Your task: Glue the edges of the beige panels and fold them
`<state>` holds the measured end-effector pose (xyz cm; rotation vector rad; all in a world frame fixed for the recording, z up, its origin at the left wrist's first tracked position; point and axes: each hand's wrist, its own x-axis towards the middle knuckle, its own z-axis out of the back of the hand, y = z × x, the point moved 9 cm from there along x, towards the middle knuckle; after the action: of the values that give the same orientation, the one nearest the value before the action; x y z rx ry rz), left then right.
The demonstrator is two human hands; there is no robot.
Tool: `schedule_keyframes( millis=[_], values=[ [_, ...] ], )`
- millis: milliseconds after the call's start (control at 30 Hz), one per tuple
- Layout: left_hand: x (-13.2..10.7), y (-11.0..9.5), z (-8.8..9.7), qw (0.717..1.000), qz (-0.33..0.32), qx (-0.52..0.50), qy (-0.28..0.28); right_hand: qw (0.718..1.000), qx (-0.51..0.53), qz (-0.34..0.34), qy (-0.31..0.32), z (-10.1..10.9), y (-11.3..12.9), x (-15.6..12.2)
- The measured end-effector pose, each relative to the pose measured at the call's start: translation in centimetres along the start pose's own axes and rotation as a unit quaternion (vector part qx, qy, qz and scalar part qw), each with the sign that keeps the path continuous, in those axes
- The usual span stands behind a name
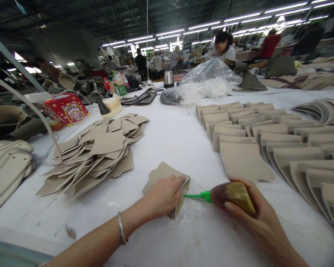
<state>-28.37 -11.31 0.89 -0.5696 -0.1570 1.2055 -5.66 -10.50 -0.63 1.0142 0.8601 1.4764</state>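
My left hand (pixel 167 195) is closed on a beige leather-like piece (pixel 158 174) lying on the white table. Its fingers press near the right edge, where a folded side stands up. In my right hand (pixel 257 211) is a squeeze glue bottle (pixel 233 196), tilted sideways, with brownish-yellow content and a long green nozzle (pixel 197 196). The nozzle's tip points left and reaches the piece's right edge beside my left fingers; whether it touches cannot be told. A loose pile of similar flat pieces (pixel 108 142) lies to the left.
Rows of overlapping folded pieces (pixel 239 157) cover the right side. Larger panels (pixel 8 167) are stacked far left, near a red box (pixel 68 109) and a pale cable (pixel 41 116). Clear plastic (pixel 208 81) and a metal kettle (pixel 168 79) stand farther back; people work beyond.
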Motion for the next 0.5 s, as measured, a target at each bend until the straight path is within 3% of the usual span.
schedule_keyframes(
  millis=[67,133,267,333,400,500],
  values=[
    [0.0,0.0,0.1,1.000,0.000,-0.010,-0.004,0.995,0.079,-0.058,0.028,-0.7,-0.7,-0.6],
    [0.0,0.1,0.3,1.000,0.001,-0.027,-0.009,0.970,0.200,-0.138,0.022,-0.9,-1.1,-1.0],
    [-0.2,1.2,1.3,0.996,0.036,-0.074,-0.039,0.859,0.412,-0.293,-0.083,0.3,-2.1,-2.0],
    [-0.5,2.9,2.5,0.990,0.089,-0.050,-0.099,0.814,0.462,-0.326,-0.134,1.3,-2.4,-2.4],
    [-1.0,5.1,3.8,0.975,0.160,0.018,-0.155,0.789,0.488,-0.330,-0.174,2.6,-2.5,-2.7],
    [-1.0,8.1,4.3,0.957,0.240,0.064,-0.148,0.773,0.503,-0.316,-0.221,5.0,-2.3,-2.9]
  ],
)
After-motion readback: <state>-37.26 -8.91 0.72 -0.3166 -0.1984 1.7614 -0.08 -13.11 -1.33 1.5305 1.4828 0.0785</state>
